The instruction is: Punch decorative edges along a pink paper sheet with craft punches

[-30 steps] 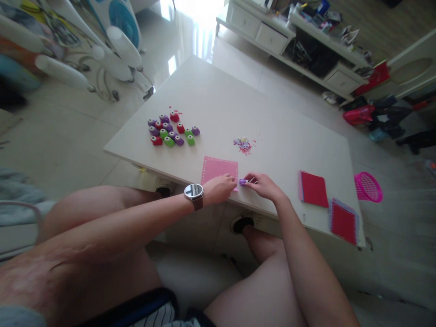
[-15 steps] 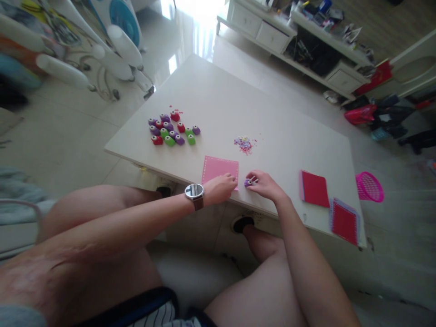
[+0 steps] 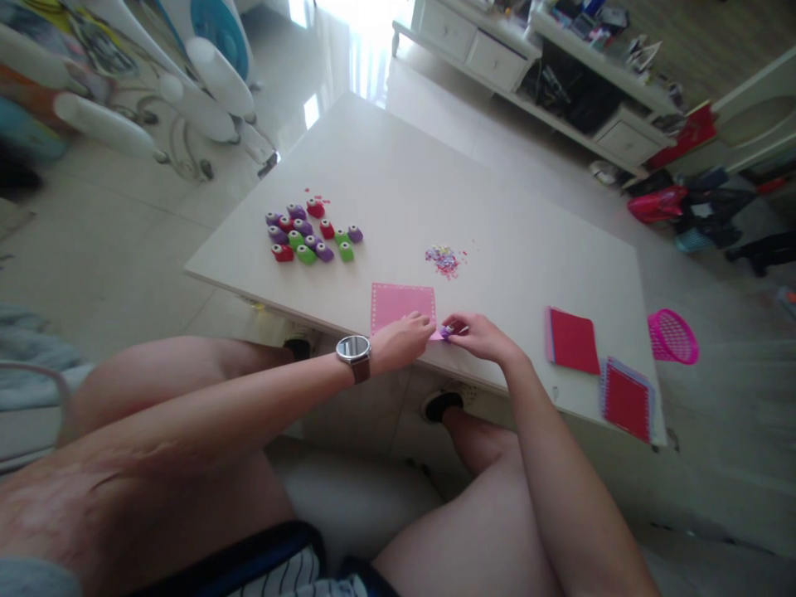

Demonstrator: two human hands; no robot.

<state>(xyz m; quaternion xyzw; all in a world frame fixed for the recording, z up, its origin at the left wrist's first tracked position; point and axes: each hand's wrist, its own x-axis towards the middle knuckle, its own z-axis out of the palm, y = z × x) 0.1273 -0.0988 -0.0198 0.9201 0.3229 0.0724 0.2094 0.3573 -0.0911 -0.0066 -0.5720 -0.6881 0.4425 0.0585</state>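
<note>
A pink paper square (image 3: pixel 398 303) with small holes along its edges lies at the table's near edge. My left hand (image 3: pixel 407 340), with a watch on the wrist, rests over its lower right part, fingers closed on the paper near its right edge. My right hand (image 3: pixel 476 334) holds a small purple punch (image 3: pixel 446 331) at the paper's lower right corner; whether the corner is inside the punch cannot be made out. Small paper bits (image 3: pixel 443 259) lie in a pile beyond the hands.
Several red, purple and green punches (image 3: pixel 305 254) stand on the left of the white table (image 3: pixel 398 157). Two paper stacks, a red-topped one (image 3: pixel 573 342) and a punched one (image 3: pixel 628 400), lie at right. A pink basket (image 3: pixel 675 337) stands past the table's right edge.
My right hand has moved slightly left with the purple punch, which now meets the paper's lower right corner. My left hand remains on the paper, and the view has shifted a little.
</note>
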